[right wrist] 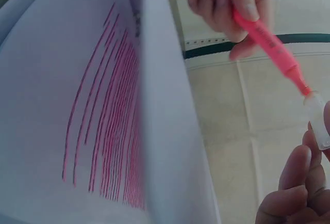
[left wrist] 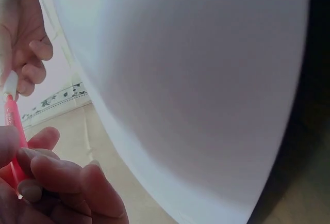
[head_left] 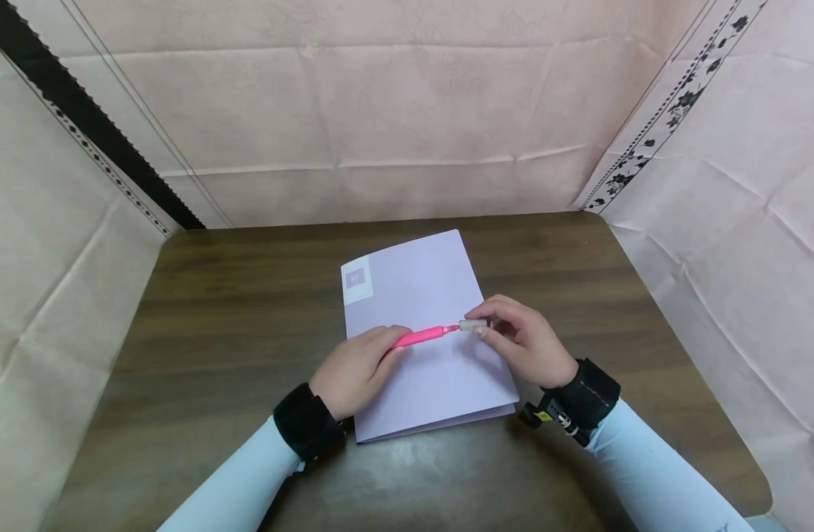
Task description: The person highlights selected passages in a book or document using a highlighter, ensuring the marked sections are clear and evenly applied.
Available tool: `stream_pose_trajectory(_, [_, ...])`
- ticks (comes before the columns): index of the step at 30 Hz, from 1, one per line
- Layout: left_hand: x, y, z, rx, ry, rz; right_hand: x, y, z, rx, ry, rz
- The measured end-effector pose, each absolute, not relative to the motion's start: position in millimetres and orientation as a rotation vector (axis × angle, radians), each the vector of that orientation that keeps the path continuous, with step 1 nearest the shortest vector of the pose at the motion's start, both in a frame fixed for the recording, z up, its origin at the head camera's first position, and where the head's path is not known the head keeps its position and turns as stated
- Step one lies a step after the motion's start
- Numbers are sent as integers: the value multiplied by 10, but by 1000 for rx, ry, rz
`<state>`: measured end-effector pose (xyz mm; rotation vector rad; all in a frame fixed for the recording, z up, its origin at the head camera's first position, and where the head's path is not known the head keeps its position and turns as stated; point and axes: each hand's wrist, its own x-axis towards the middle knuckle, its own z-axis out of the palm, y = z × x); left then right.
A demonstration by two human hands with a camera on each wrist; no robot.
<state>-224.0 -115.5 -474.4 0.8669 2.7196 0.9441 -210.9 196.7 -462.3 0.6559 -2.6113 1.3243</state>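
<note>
My left hand (head_left: 361, 367) grips a pink highlighter (head_left: 421, 336) by its barrel, tip pointing right. My right hand (head_left: 525, 341) pinches a translucent whitish cap (head_left: 473, 324) between thumb and fingers. In the right wrist view the highlighter's tip (right wrist: 304, 89) is at the mouth of the cap; how far it is inside I cannot tell. Beneath both hands lies a pale lavender booklet (head_left: 413, 284), its cover closed but slightly lifted at the lower edge. Rows of pink highlighted lines (right wrist: 111, 126) show on a page inside it, in the right wrist view.
The booklet lies on a dark brown wooden table (head_left: 240, 318). Pale cloth (head_left: 407, 111) with black patterned borders hangs behind the table and along both sides. A small square label (head_left: 357, 280) sits at the booklet's upper left corner.
</note>
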Motion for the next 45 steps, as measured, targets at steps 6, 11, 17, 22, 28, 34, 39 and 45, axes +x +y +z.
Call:
stream_pose_trajectory(6, [-2188,-1187,-4700,842,2722,934,-2102,1905,-4578,710,-2587,1312])
stream_pose_trajectory(11, [-2134,-1162,-4675,881,2698,931,-2055,1862,-4544,766,-2574,1314])
stream_pose_trajectory(17, [-2095,-1054,-4664,977,2558,1058,-1938,1894,-4576,744,-2539,1374])
stream_pose_trajectory(22, [-2081,-1012,-4692,994,2494,1141,-1921,1921,-4570,751,-2498,1457])
stream_pose_trajectory(28, [-2102,-1041,-4691,982,2440,1213,-1980,1894,-4582,787,-2465,1522])
stream_pose_trajectory(34, [-2220,-961,-4550,1004,2458,1200,-2089,1939,-4543,617,-2387,1695])
stream_pose_trajectory(39, [-2301,-966,-4604,992,2668,864,-2329,2147,-4465,347,-2390,1920])
stream_pose_trajectory(45, [-2380,-1025,-4898,977,2819,178,-2677,2411,-4748,301,-3015,1333])
